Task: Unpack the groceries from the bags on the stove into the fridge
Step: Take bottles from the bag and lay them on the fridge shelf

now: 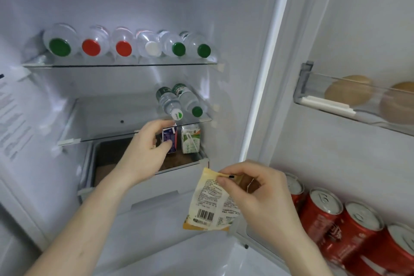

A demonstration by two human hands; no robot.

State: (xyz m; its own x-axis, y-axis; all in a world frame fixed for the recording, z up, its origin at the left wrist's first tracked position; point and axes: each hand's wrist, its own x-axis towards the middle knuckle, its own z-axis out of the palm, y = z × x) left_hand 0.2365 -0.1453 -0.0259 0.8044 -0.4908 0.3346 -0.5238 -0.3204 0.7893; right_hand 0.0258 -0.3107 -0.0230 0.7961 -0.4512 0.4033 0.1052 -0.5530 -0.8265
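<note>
- The fridge (224, 18) stands open, its smooth white plastic walls lit from inside.
- The left hand (147, 148) reaches into the compartment under the lower glass shelf (100, 139), thumb and fingers curled round a small blue-and-white box-shaped carton (169, 139), which stands upright.
- Just beside it on the right stands a green-and-white carton (190, 139) of the same boxy shape, a straw taped to its front.
- Both cartons sit in an open drawer (179, 168) with white plastic walls and a dark brown floor.
- The right hand (257, 197) is in front of the fridge, below the drawer, pinching the top edge of a flat, crinkled yellow packet (210, 204) between thumb and fingertips; the packet hangs down, showing printed text and a barcode.
- On the lower glass shelf lie two clear plastic bottles (179, 101), caps facing outward.
- On the upper glass shelf (121, 65) lies a row of six clear bottles (125, 43) with round green, red and white caps.
- In the door on the right, shiny red metal cans (336, 226) stand close together.
- Higher up, a clear plastic door bin (324, 101) holds round, pale brown items, too blurred to name.
</note>
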